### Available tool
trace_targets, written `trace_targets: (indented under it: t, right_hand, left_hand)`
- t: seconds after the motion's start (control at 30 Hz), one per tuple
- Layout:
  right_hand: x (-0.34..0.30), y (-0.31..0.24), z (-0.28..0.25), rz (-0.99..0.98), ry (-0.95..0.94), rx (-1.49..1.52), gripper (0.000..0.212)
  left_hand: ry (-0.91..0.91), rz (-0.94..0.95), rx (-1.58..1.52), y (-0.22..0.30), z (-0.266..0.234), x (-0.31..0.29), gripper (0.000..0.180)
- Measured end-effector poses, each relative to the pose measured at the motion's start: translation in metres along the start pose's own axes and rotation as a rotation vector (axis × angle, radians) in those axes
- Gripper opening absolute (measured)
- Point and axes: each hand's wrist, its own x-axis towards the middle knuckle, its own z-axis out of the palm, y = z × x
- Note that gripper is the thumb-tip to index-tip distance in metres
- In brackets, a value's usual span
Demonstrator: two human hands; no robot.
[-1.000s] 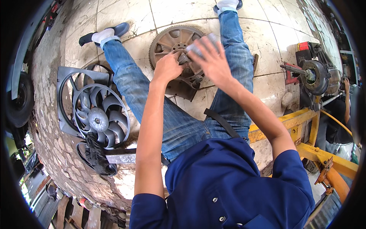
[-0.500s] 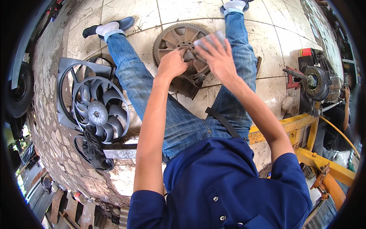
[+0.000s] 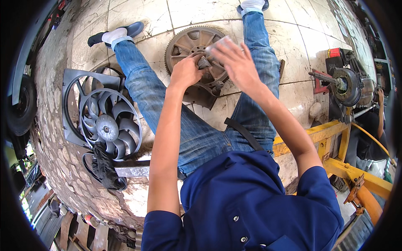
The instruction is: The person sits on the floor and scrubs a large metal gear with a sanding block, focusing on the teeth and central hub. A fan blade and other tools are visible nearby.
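A toothed flywheel (image 3: 175,38), brown with rust, lies on the tiles between my legs. Over its near side my left hand (image 3: 186,73) is closed around a small grey metal part (image 3: 204,63). To the right of it, my right hand (image 3: 240,67) is raised with its fingers stretched over a thin grey sheet (image 3: 225,40), perhaps sandpaper. The fingers and sheet are smeared by motion, and the sheet is partly hidden. A dark curved metal piece (image 3: 200,97) sits at the flywheel's near edge, below my hands.
On the left stands a black radiator fan (image 3: 107,127) in its frame, with a dark cloth (image 3: 103,165) beside it. A yellow steel frame (image 3: 356,173) fills the right side. Beyond it are a hub assembly (image 3: 348,87) and another person's arm (image 3: 380,115).
My right hand and the sheet have shifted slightly left, closer to the metal part. My left hand keeps its grip. The whole view has moved a little.
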Motion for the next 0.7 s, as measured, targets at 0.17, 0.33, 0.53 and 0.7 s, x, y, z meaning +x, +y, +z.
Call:
trace_targets:
  t: [0.17,0.33,0.53,0.7]
  right_hand:
    - [-0.004,-0.015,0.009,-0.031,-0.084,-0.161,0.050]
    - [-0.002,-0.013,0.004,-0.065,-0.106,-0.189,0.048]
    - [0.005,-0.014,0.001,-0.090,-0.175,-0.253,0.045]
    - [0.013,-0.015,-0.004,-0.064,-0.241,-0.295,0.045]
  left_hand:
    - [-0.040,-0.053,0.035,0.006,-0.004,0.001,0.059]
    - [-0.004,-0.035,0.038,0.003,0.000,-0.002,0.058]
    - [-0.025,-0.042,0.022,0.009,-0.004,-0.002,0.056]
    - [0.007,-0.009,0.019,0.006,0.000,-0.004,0.053]
